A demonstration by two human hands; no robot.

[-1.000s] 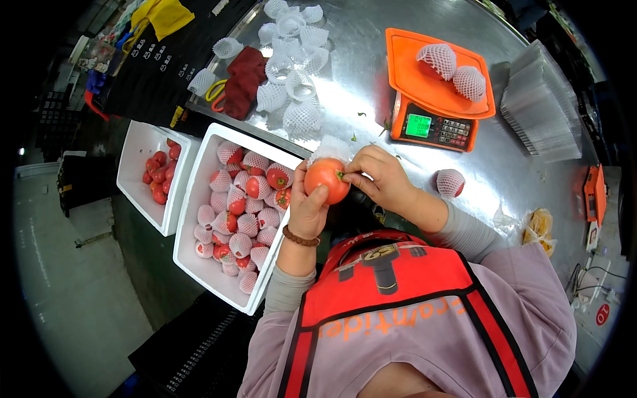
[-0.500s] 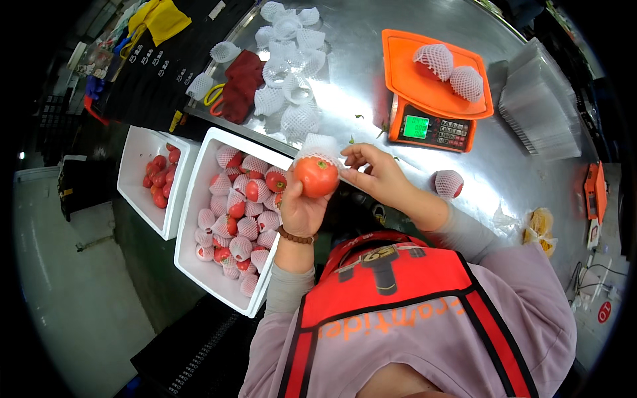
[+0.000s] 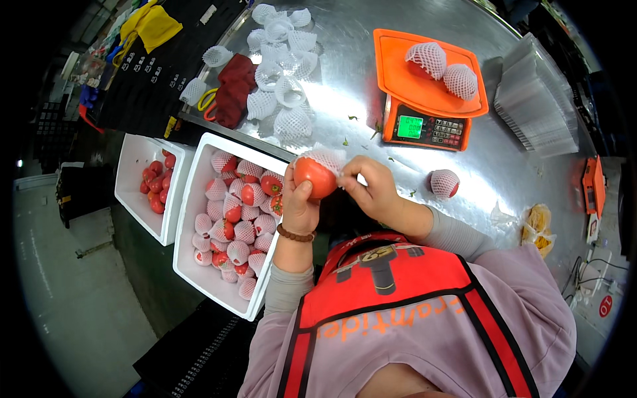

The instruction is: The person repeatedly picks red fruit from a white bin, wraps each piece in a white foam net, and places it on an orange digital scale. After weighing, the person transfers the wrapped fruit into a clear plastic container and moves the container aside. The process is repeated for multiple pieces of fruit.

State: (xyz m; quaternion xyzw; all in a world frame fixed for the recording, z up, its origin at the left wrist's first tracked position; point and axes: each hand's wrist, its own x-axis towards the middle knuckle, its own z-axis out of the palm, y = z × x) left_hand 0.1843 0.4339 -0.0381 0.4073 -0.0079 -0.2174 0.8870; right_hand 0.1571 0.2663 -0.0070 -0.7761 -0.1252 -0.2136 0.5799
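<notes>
My left hand (image 3: 300, 211) is closed around a large red tomato (image 3: 314, 178), gripping it from below and from the left. A white foam net sleeve (image 3: 330, 158) lies over the tomato's upper right side, and its lower left is bare. My right hand (image 3: 373, 189) pinches the sleeve's edge at the tomato's right side. Just left of my left hand stands a white foam box (image 3: 191, 205) of tomatoes, most in foam nets. Loose empty foam nets (image 3: 292, 124) lie piled on the metal table (image 3: 338, 60) beyond my hands.
An orange scale (image 3: 391, 53) carries two netted tomatoes (image 3: 460, 81). Another netted tomato (image 3: 444, 184) lies nearer on the table. Clear plastic trays (image 3: 537, 99) are stacked at right. A second white box (image 3: 133, 169) holds bare tomatoes. Dark red cloth (image 3: 235, 86) lies beside the nets.
The tomato has tilted, so its stem end no longer shows. My right hand has closed in on the sleeve, which now covers more of the tomato's upper right. The view has shifted slightly.
</notes>
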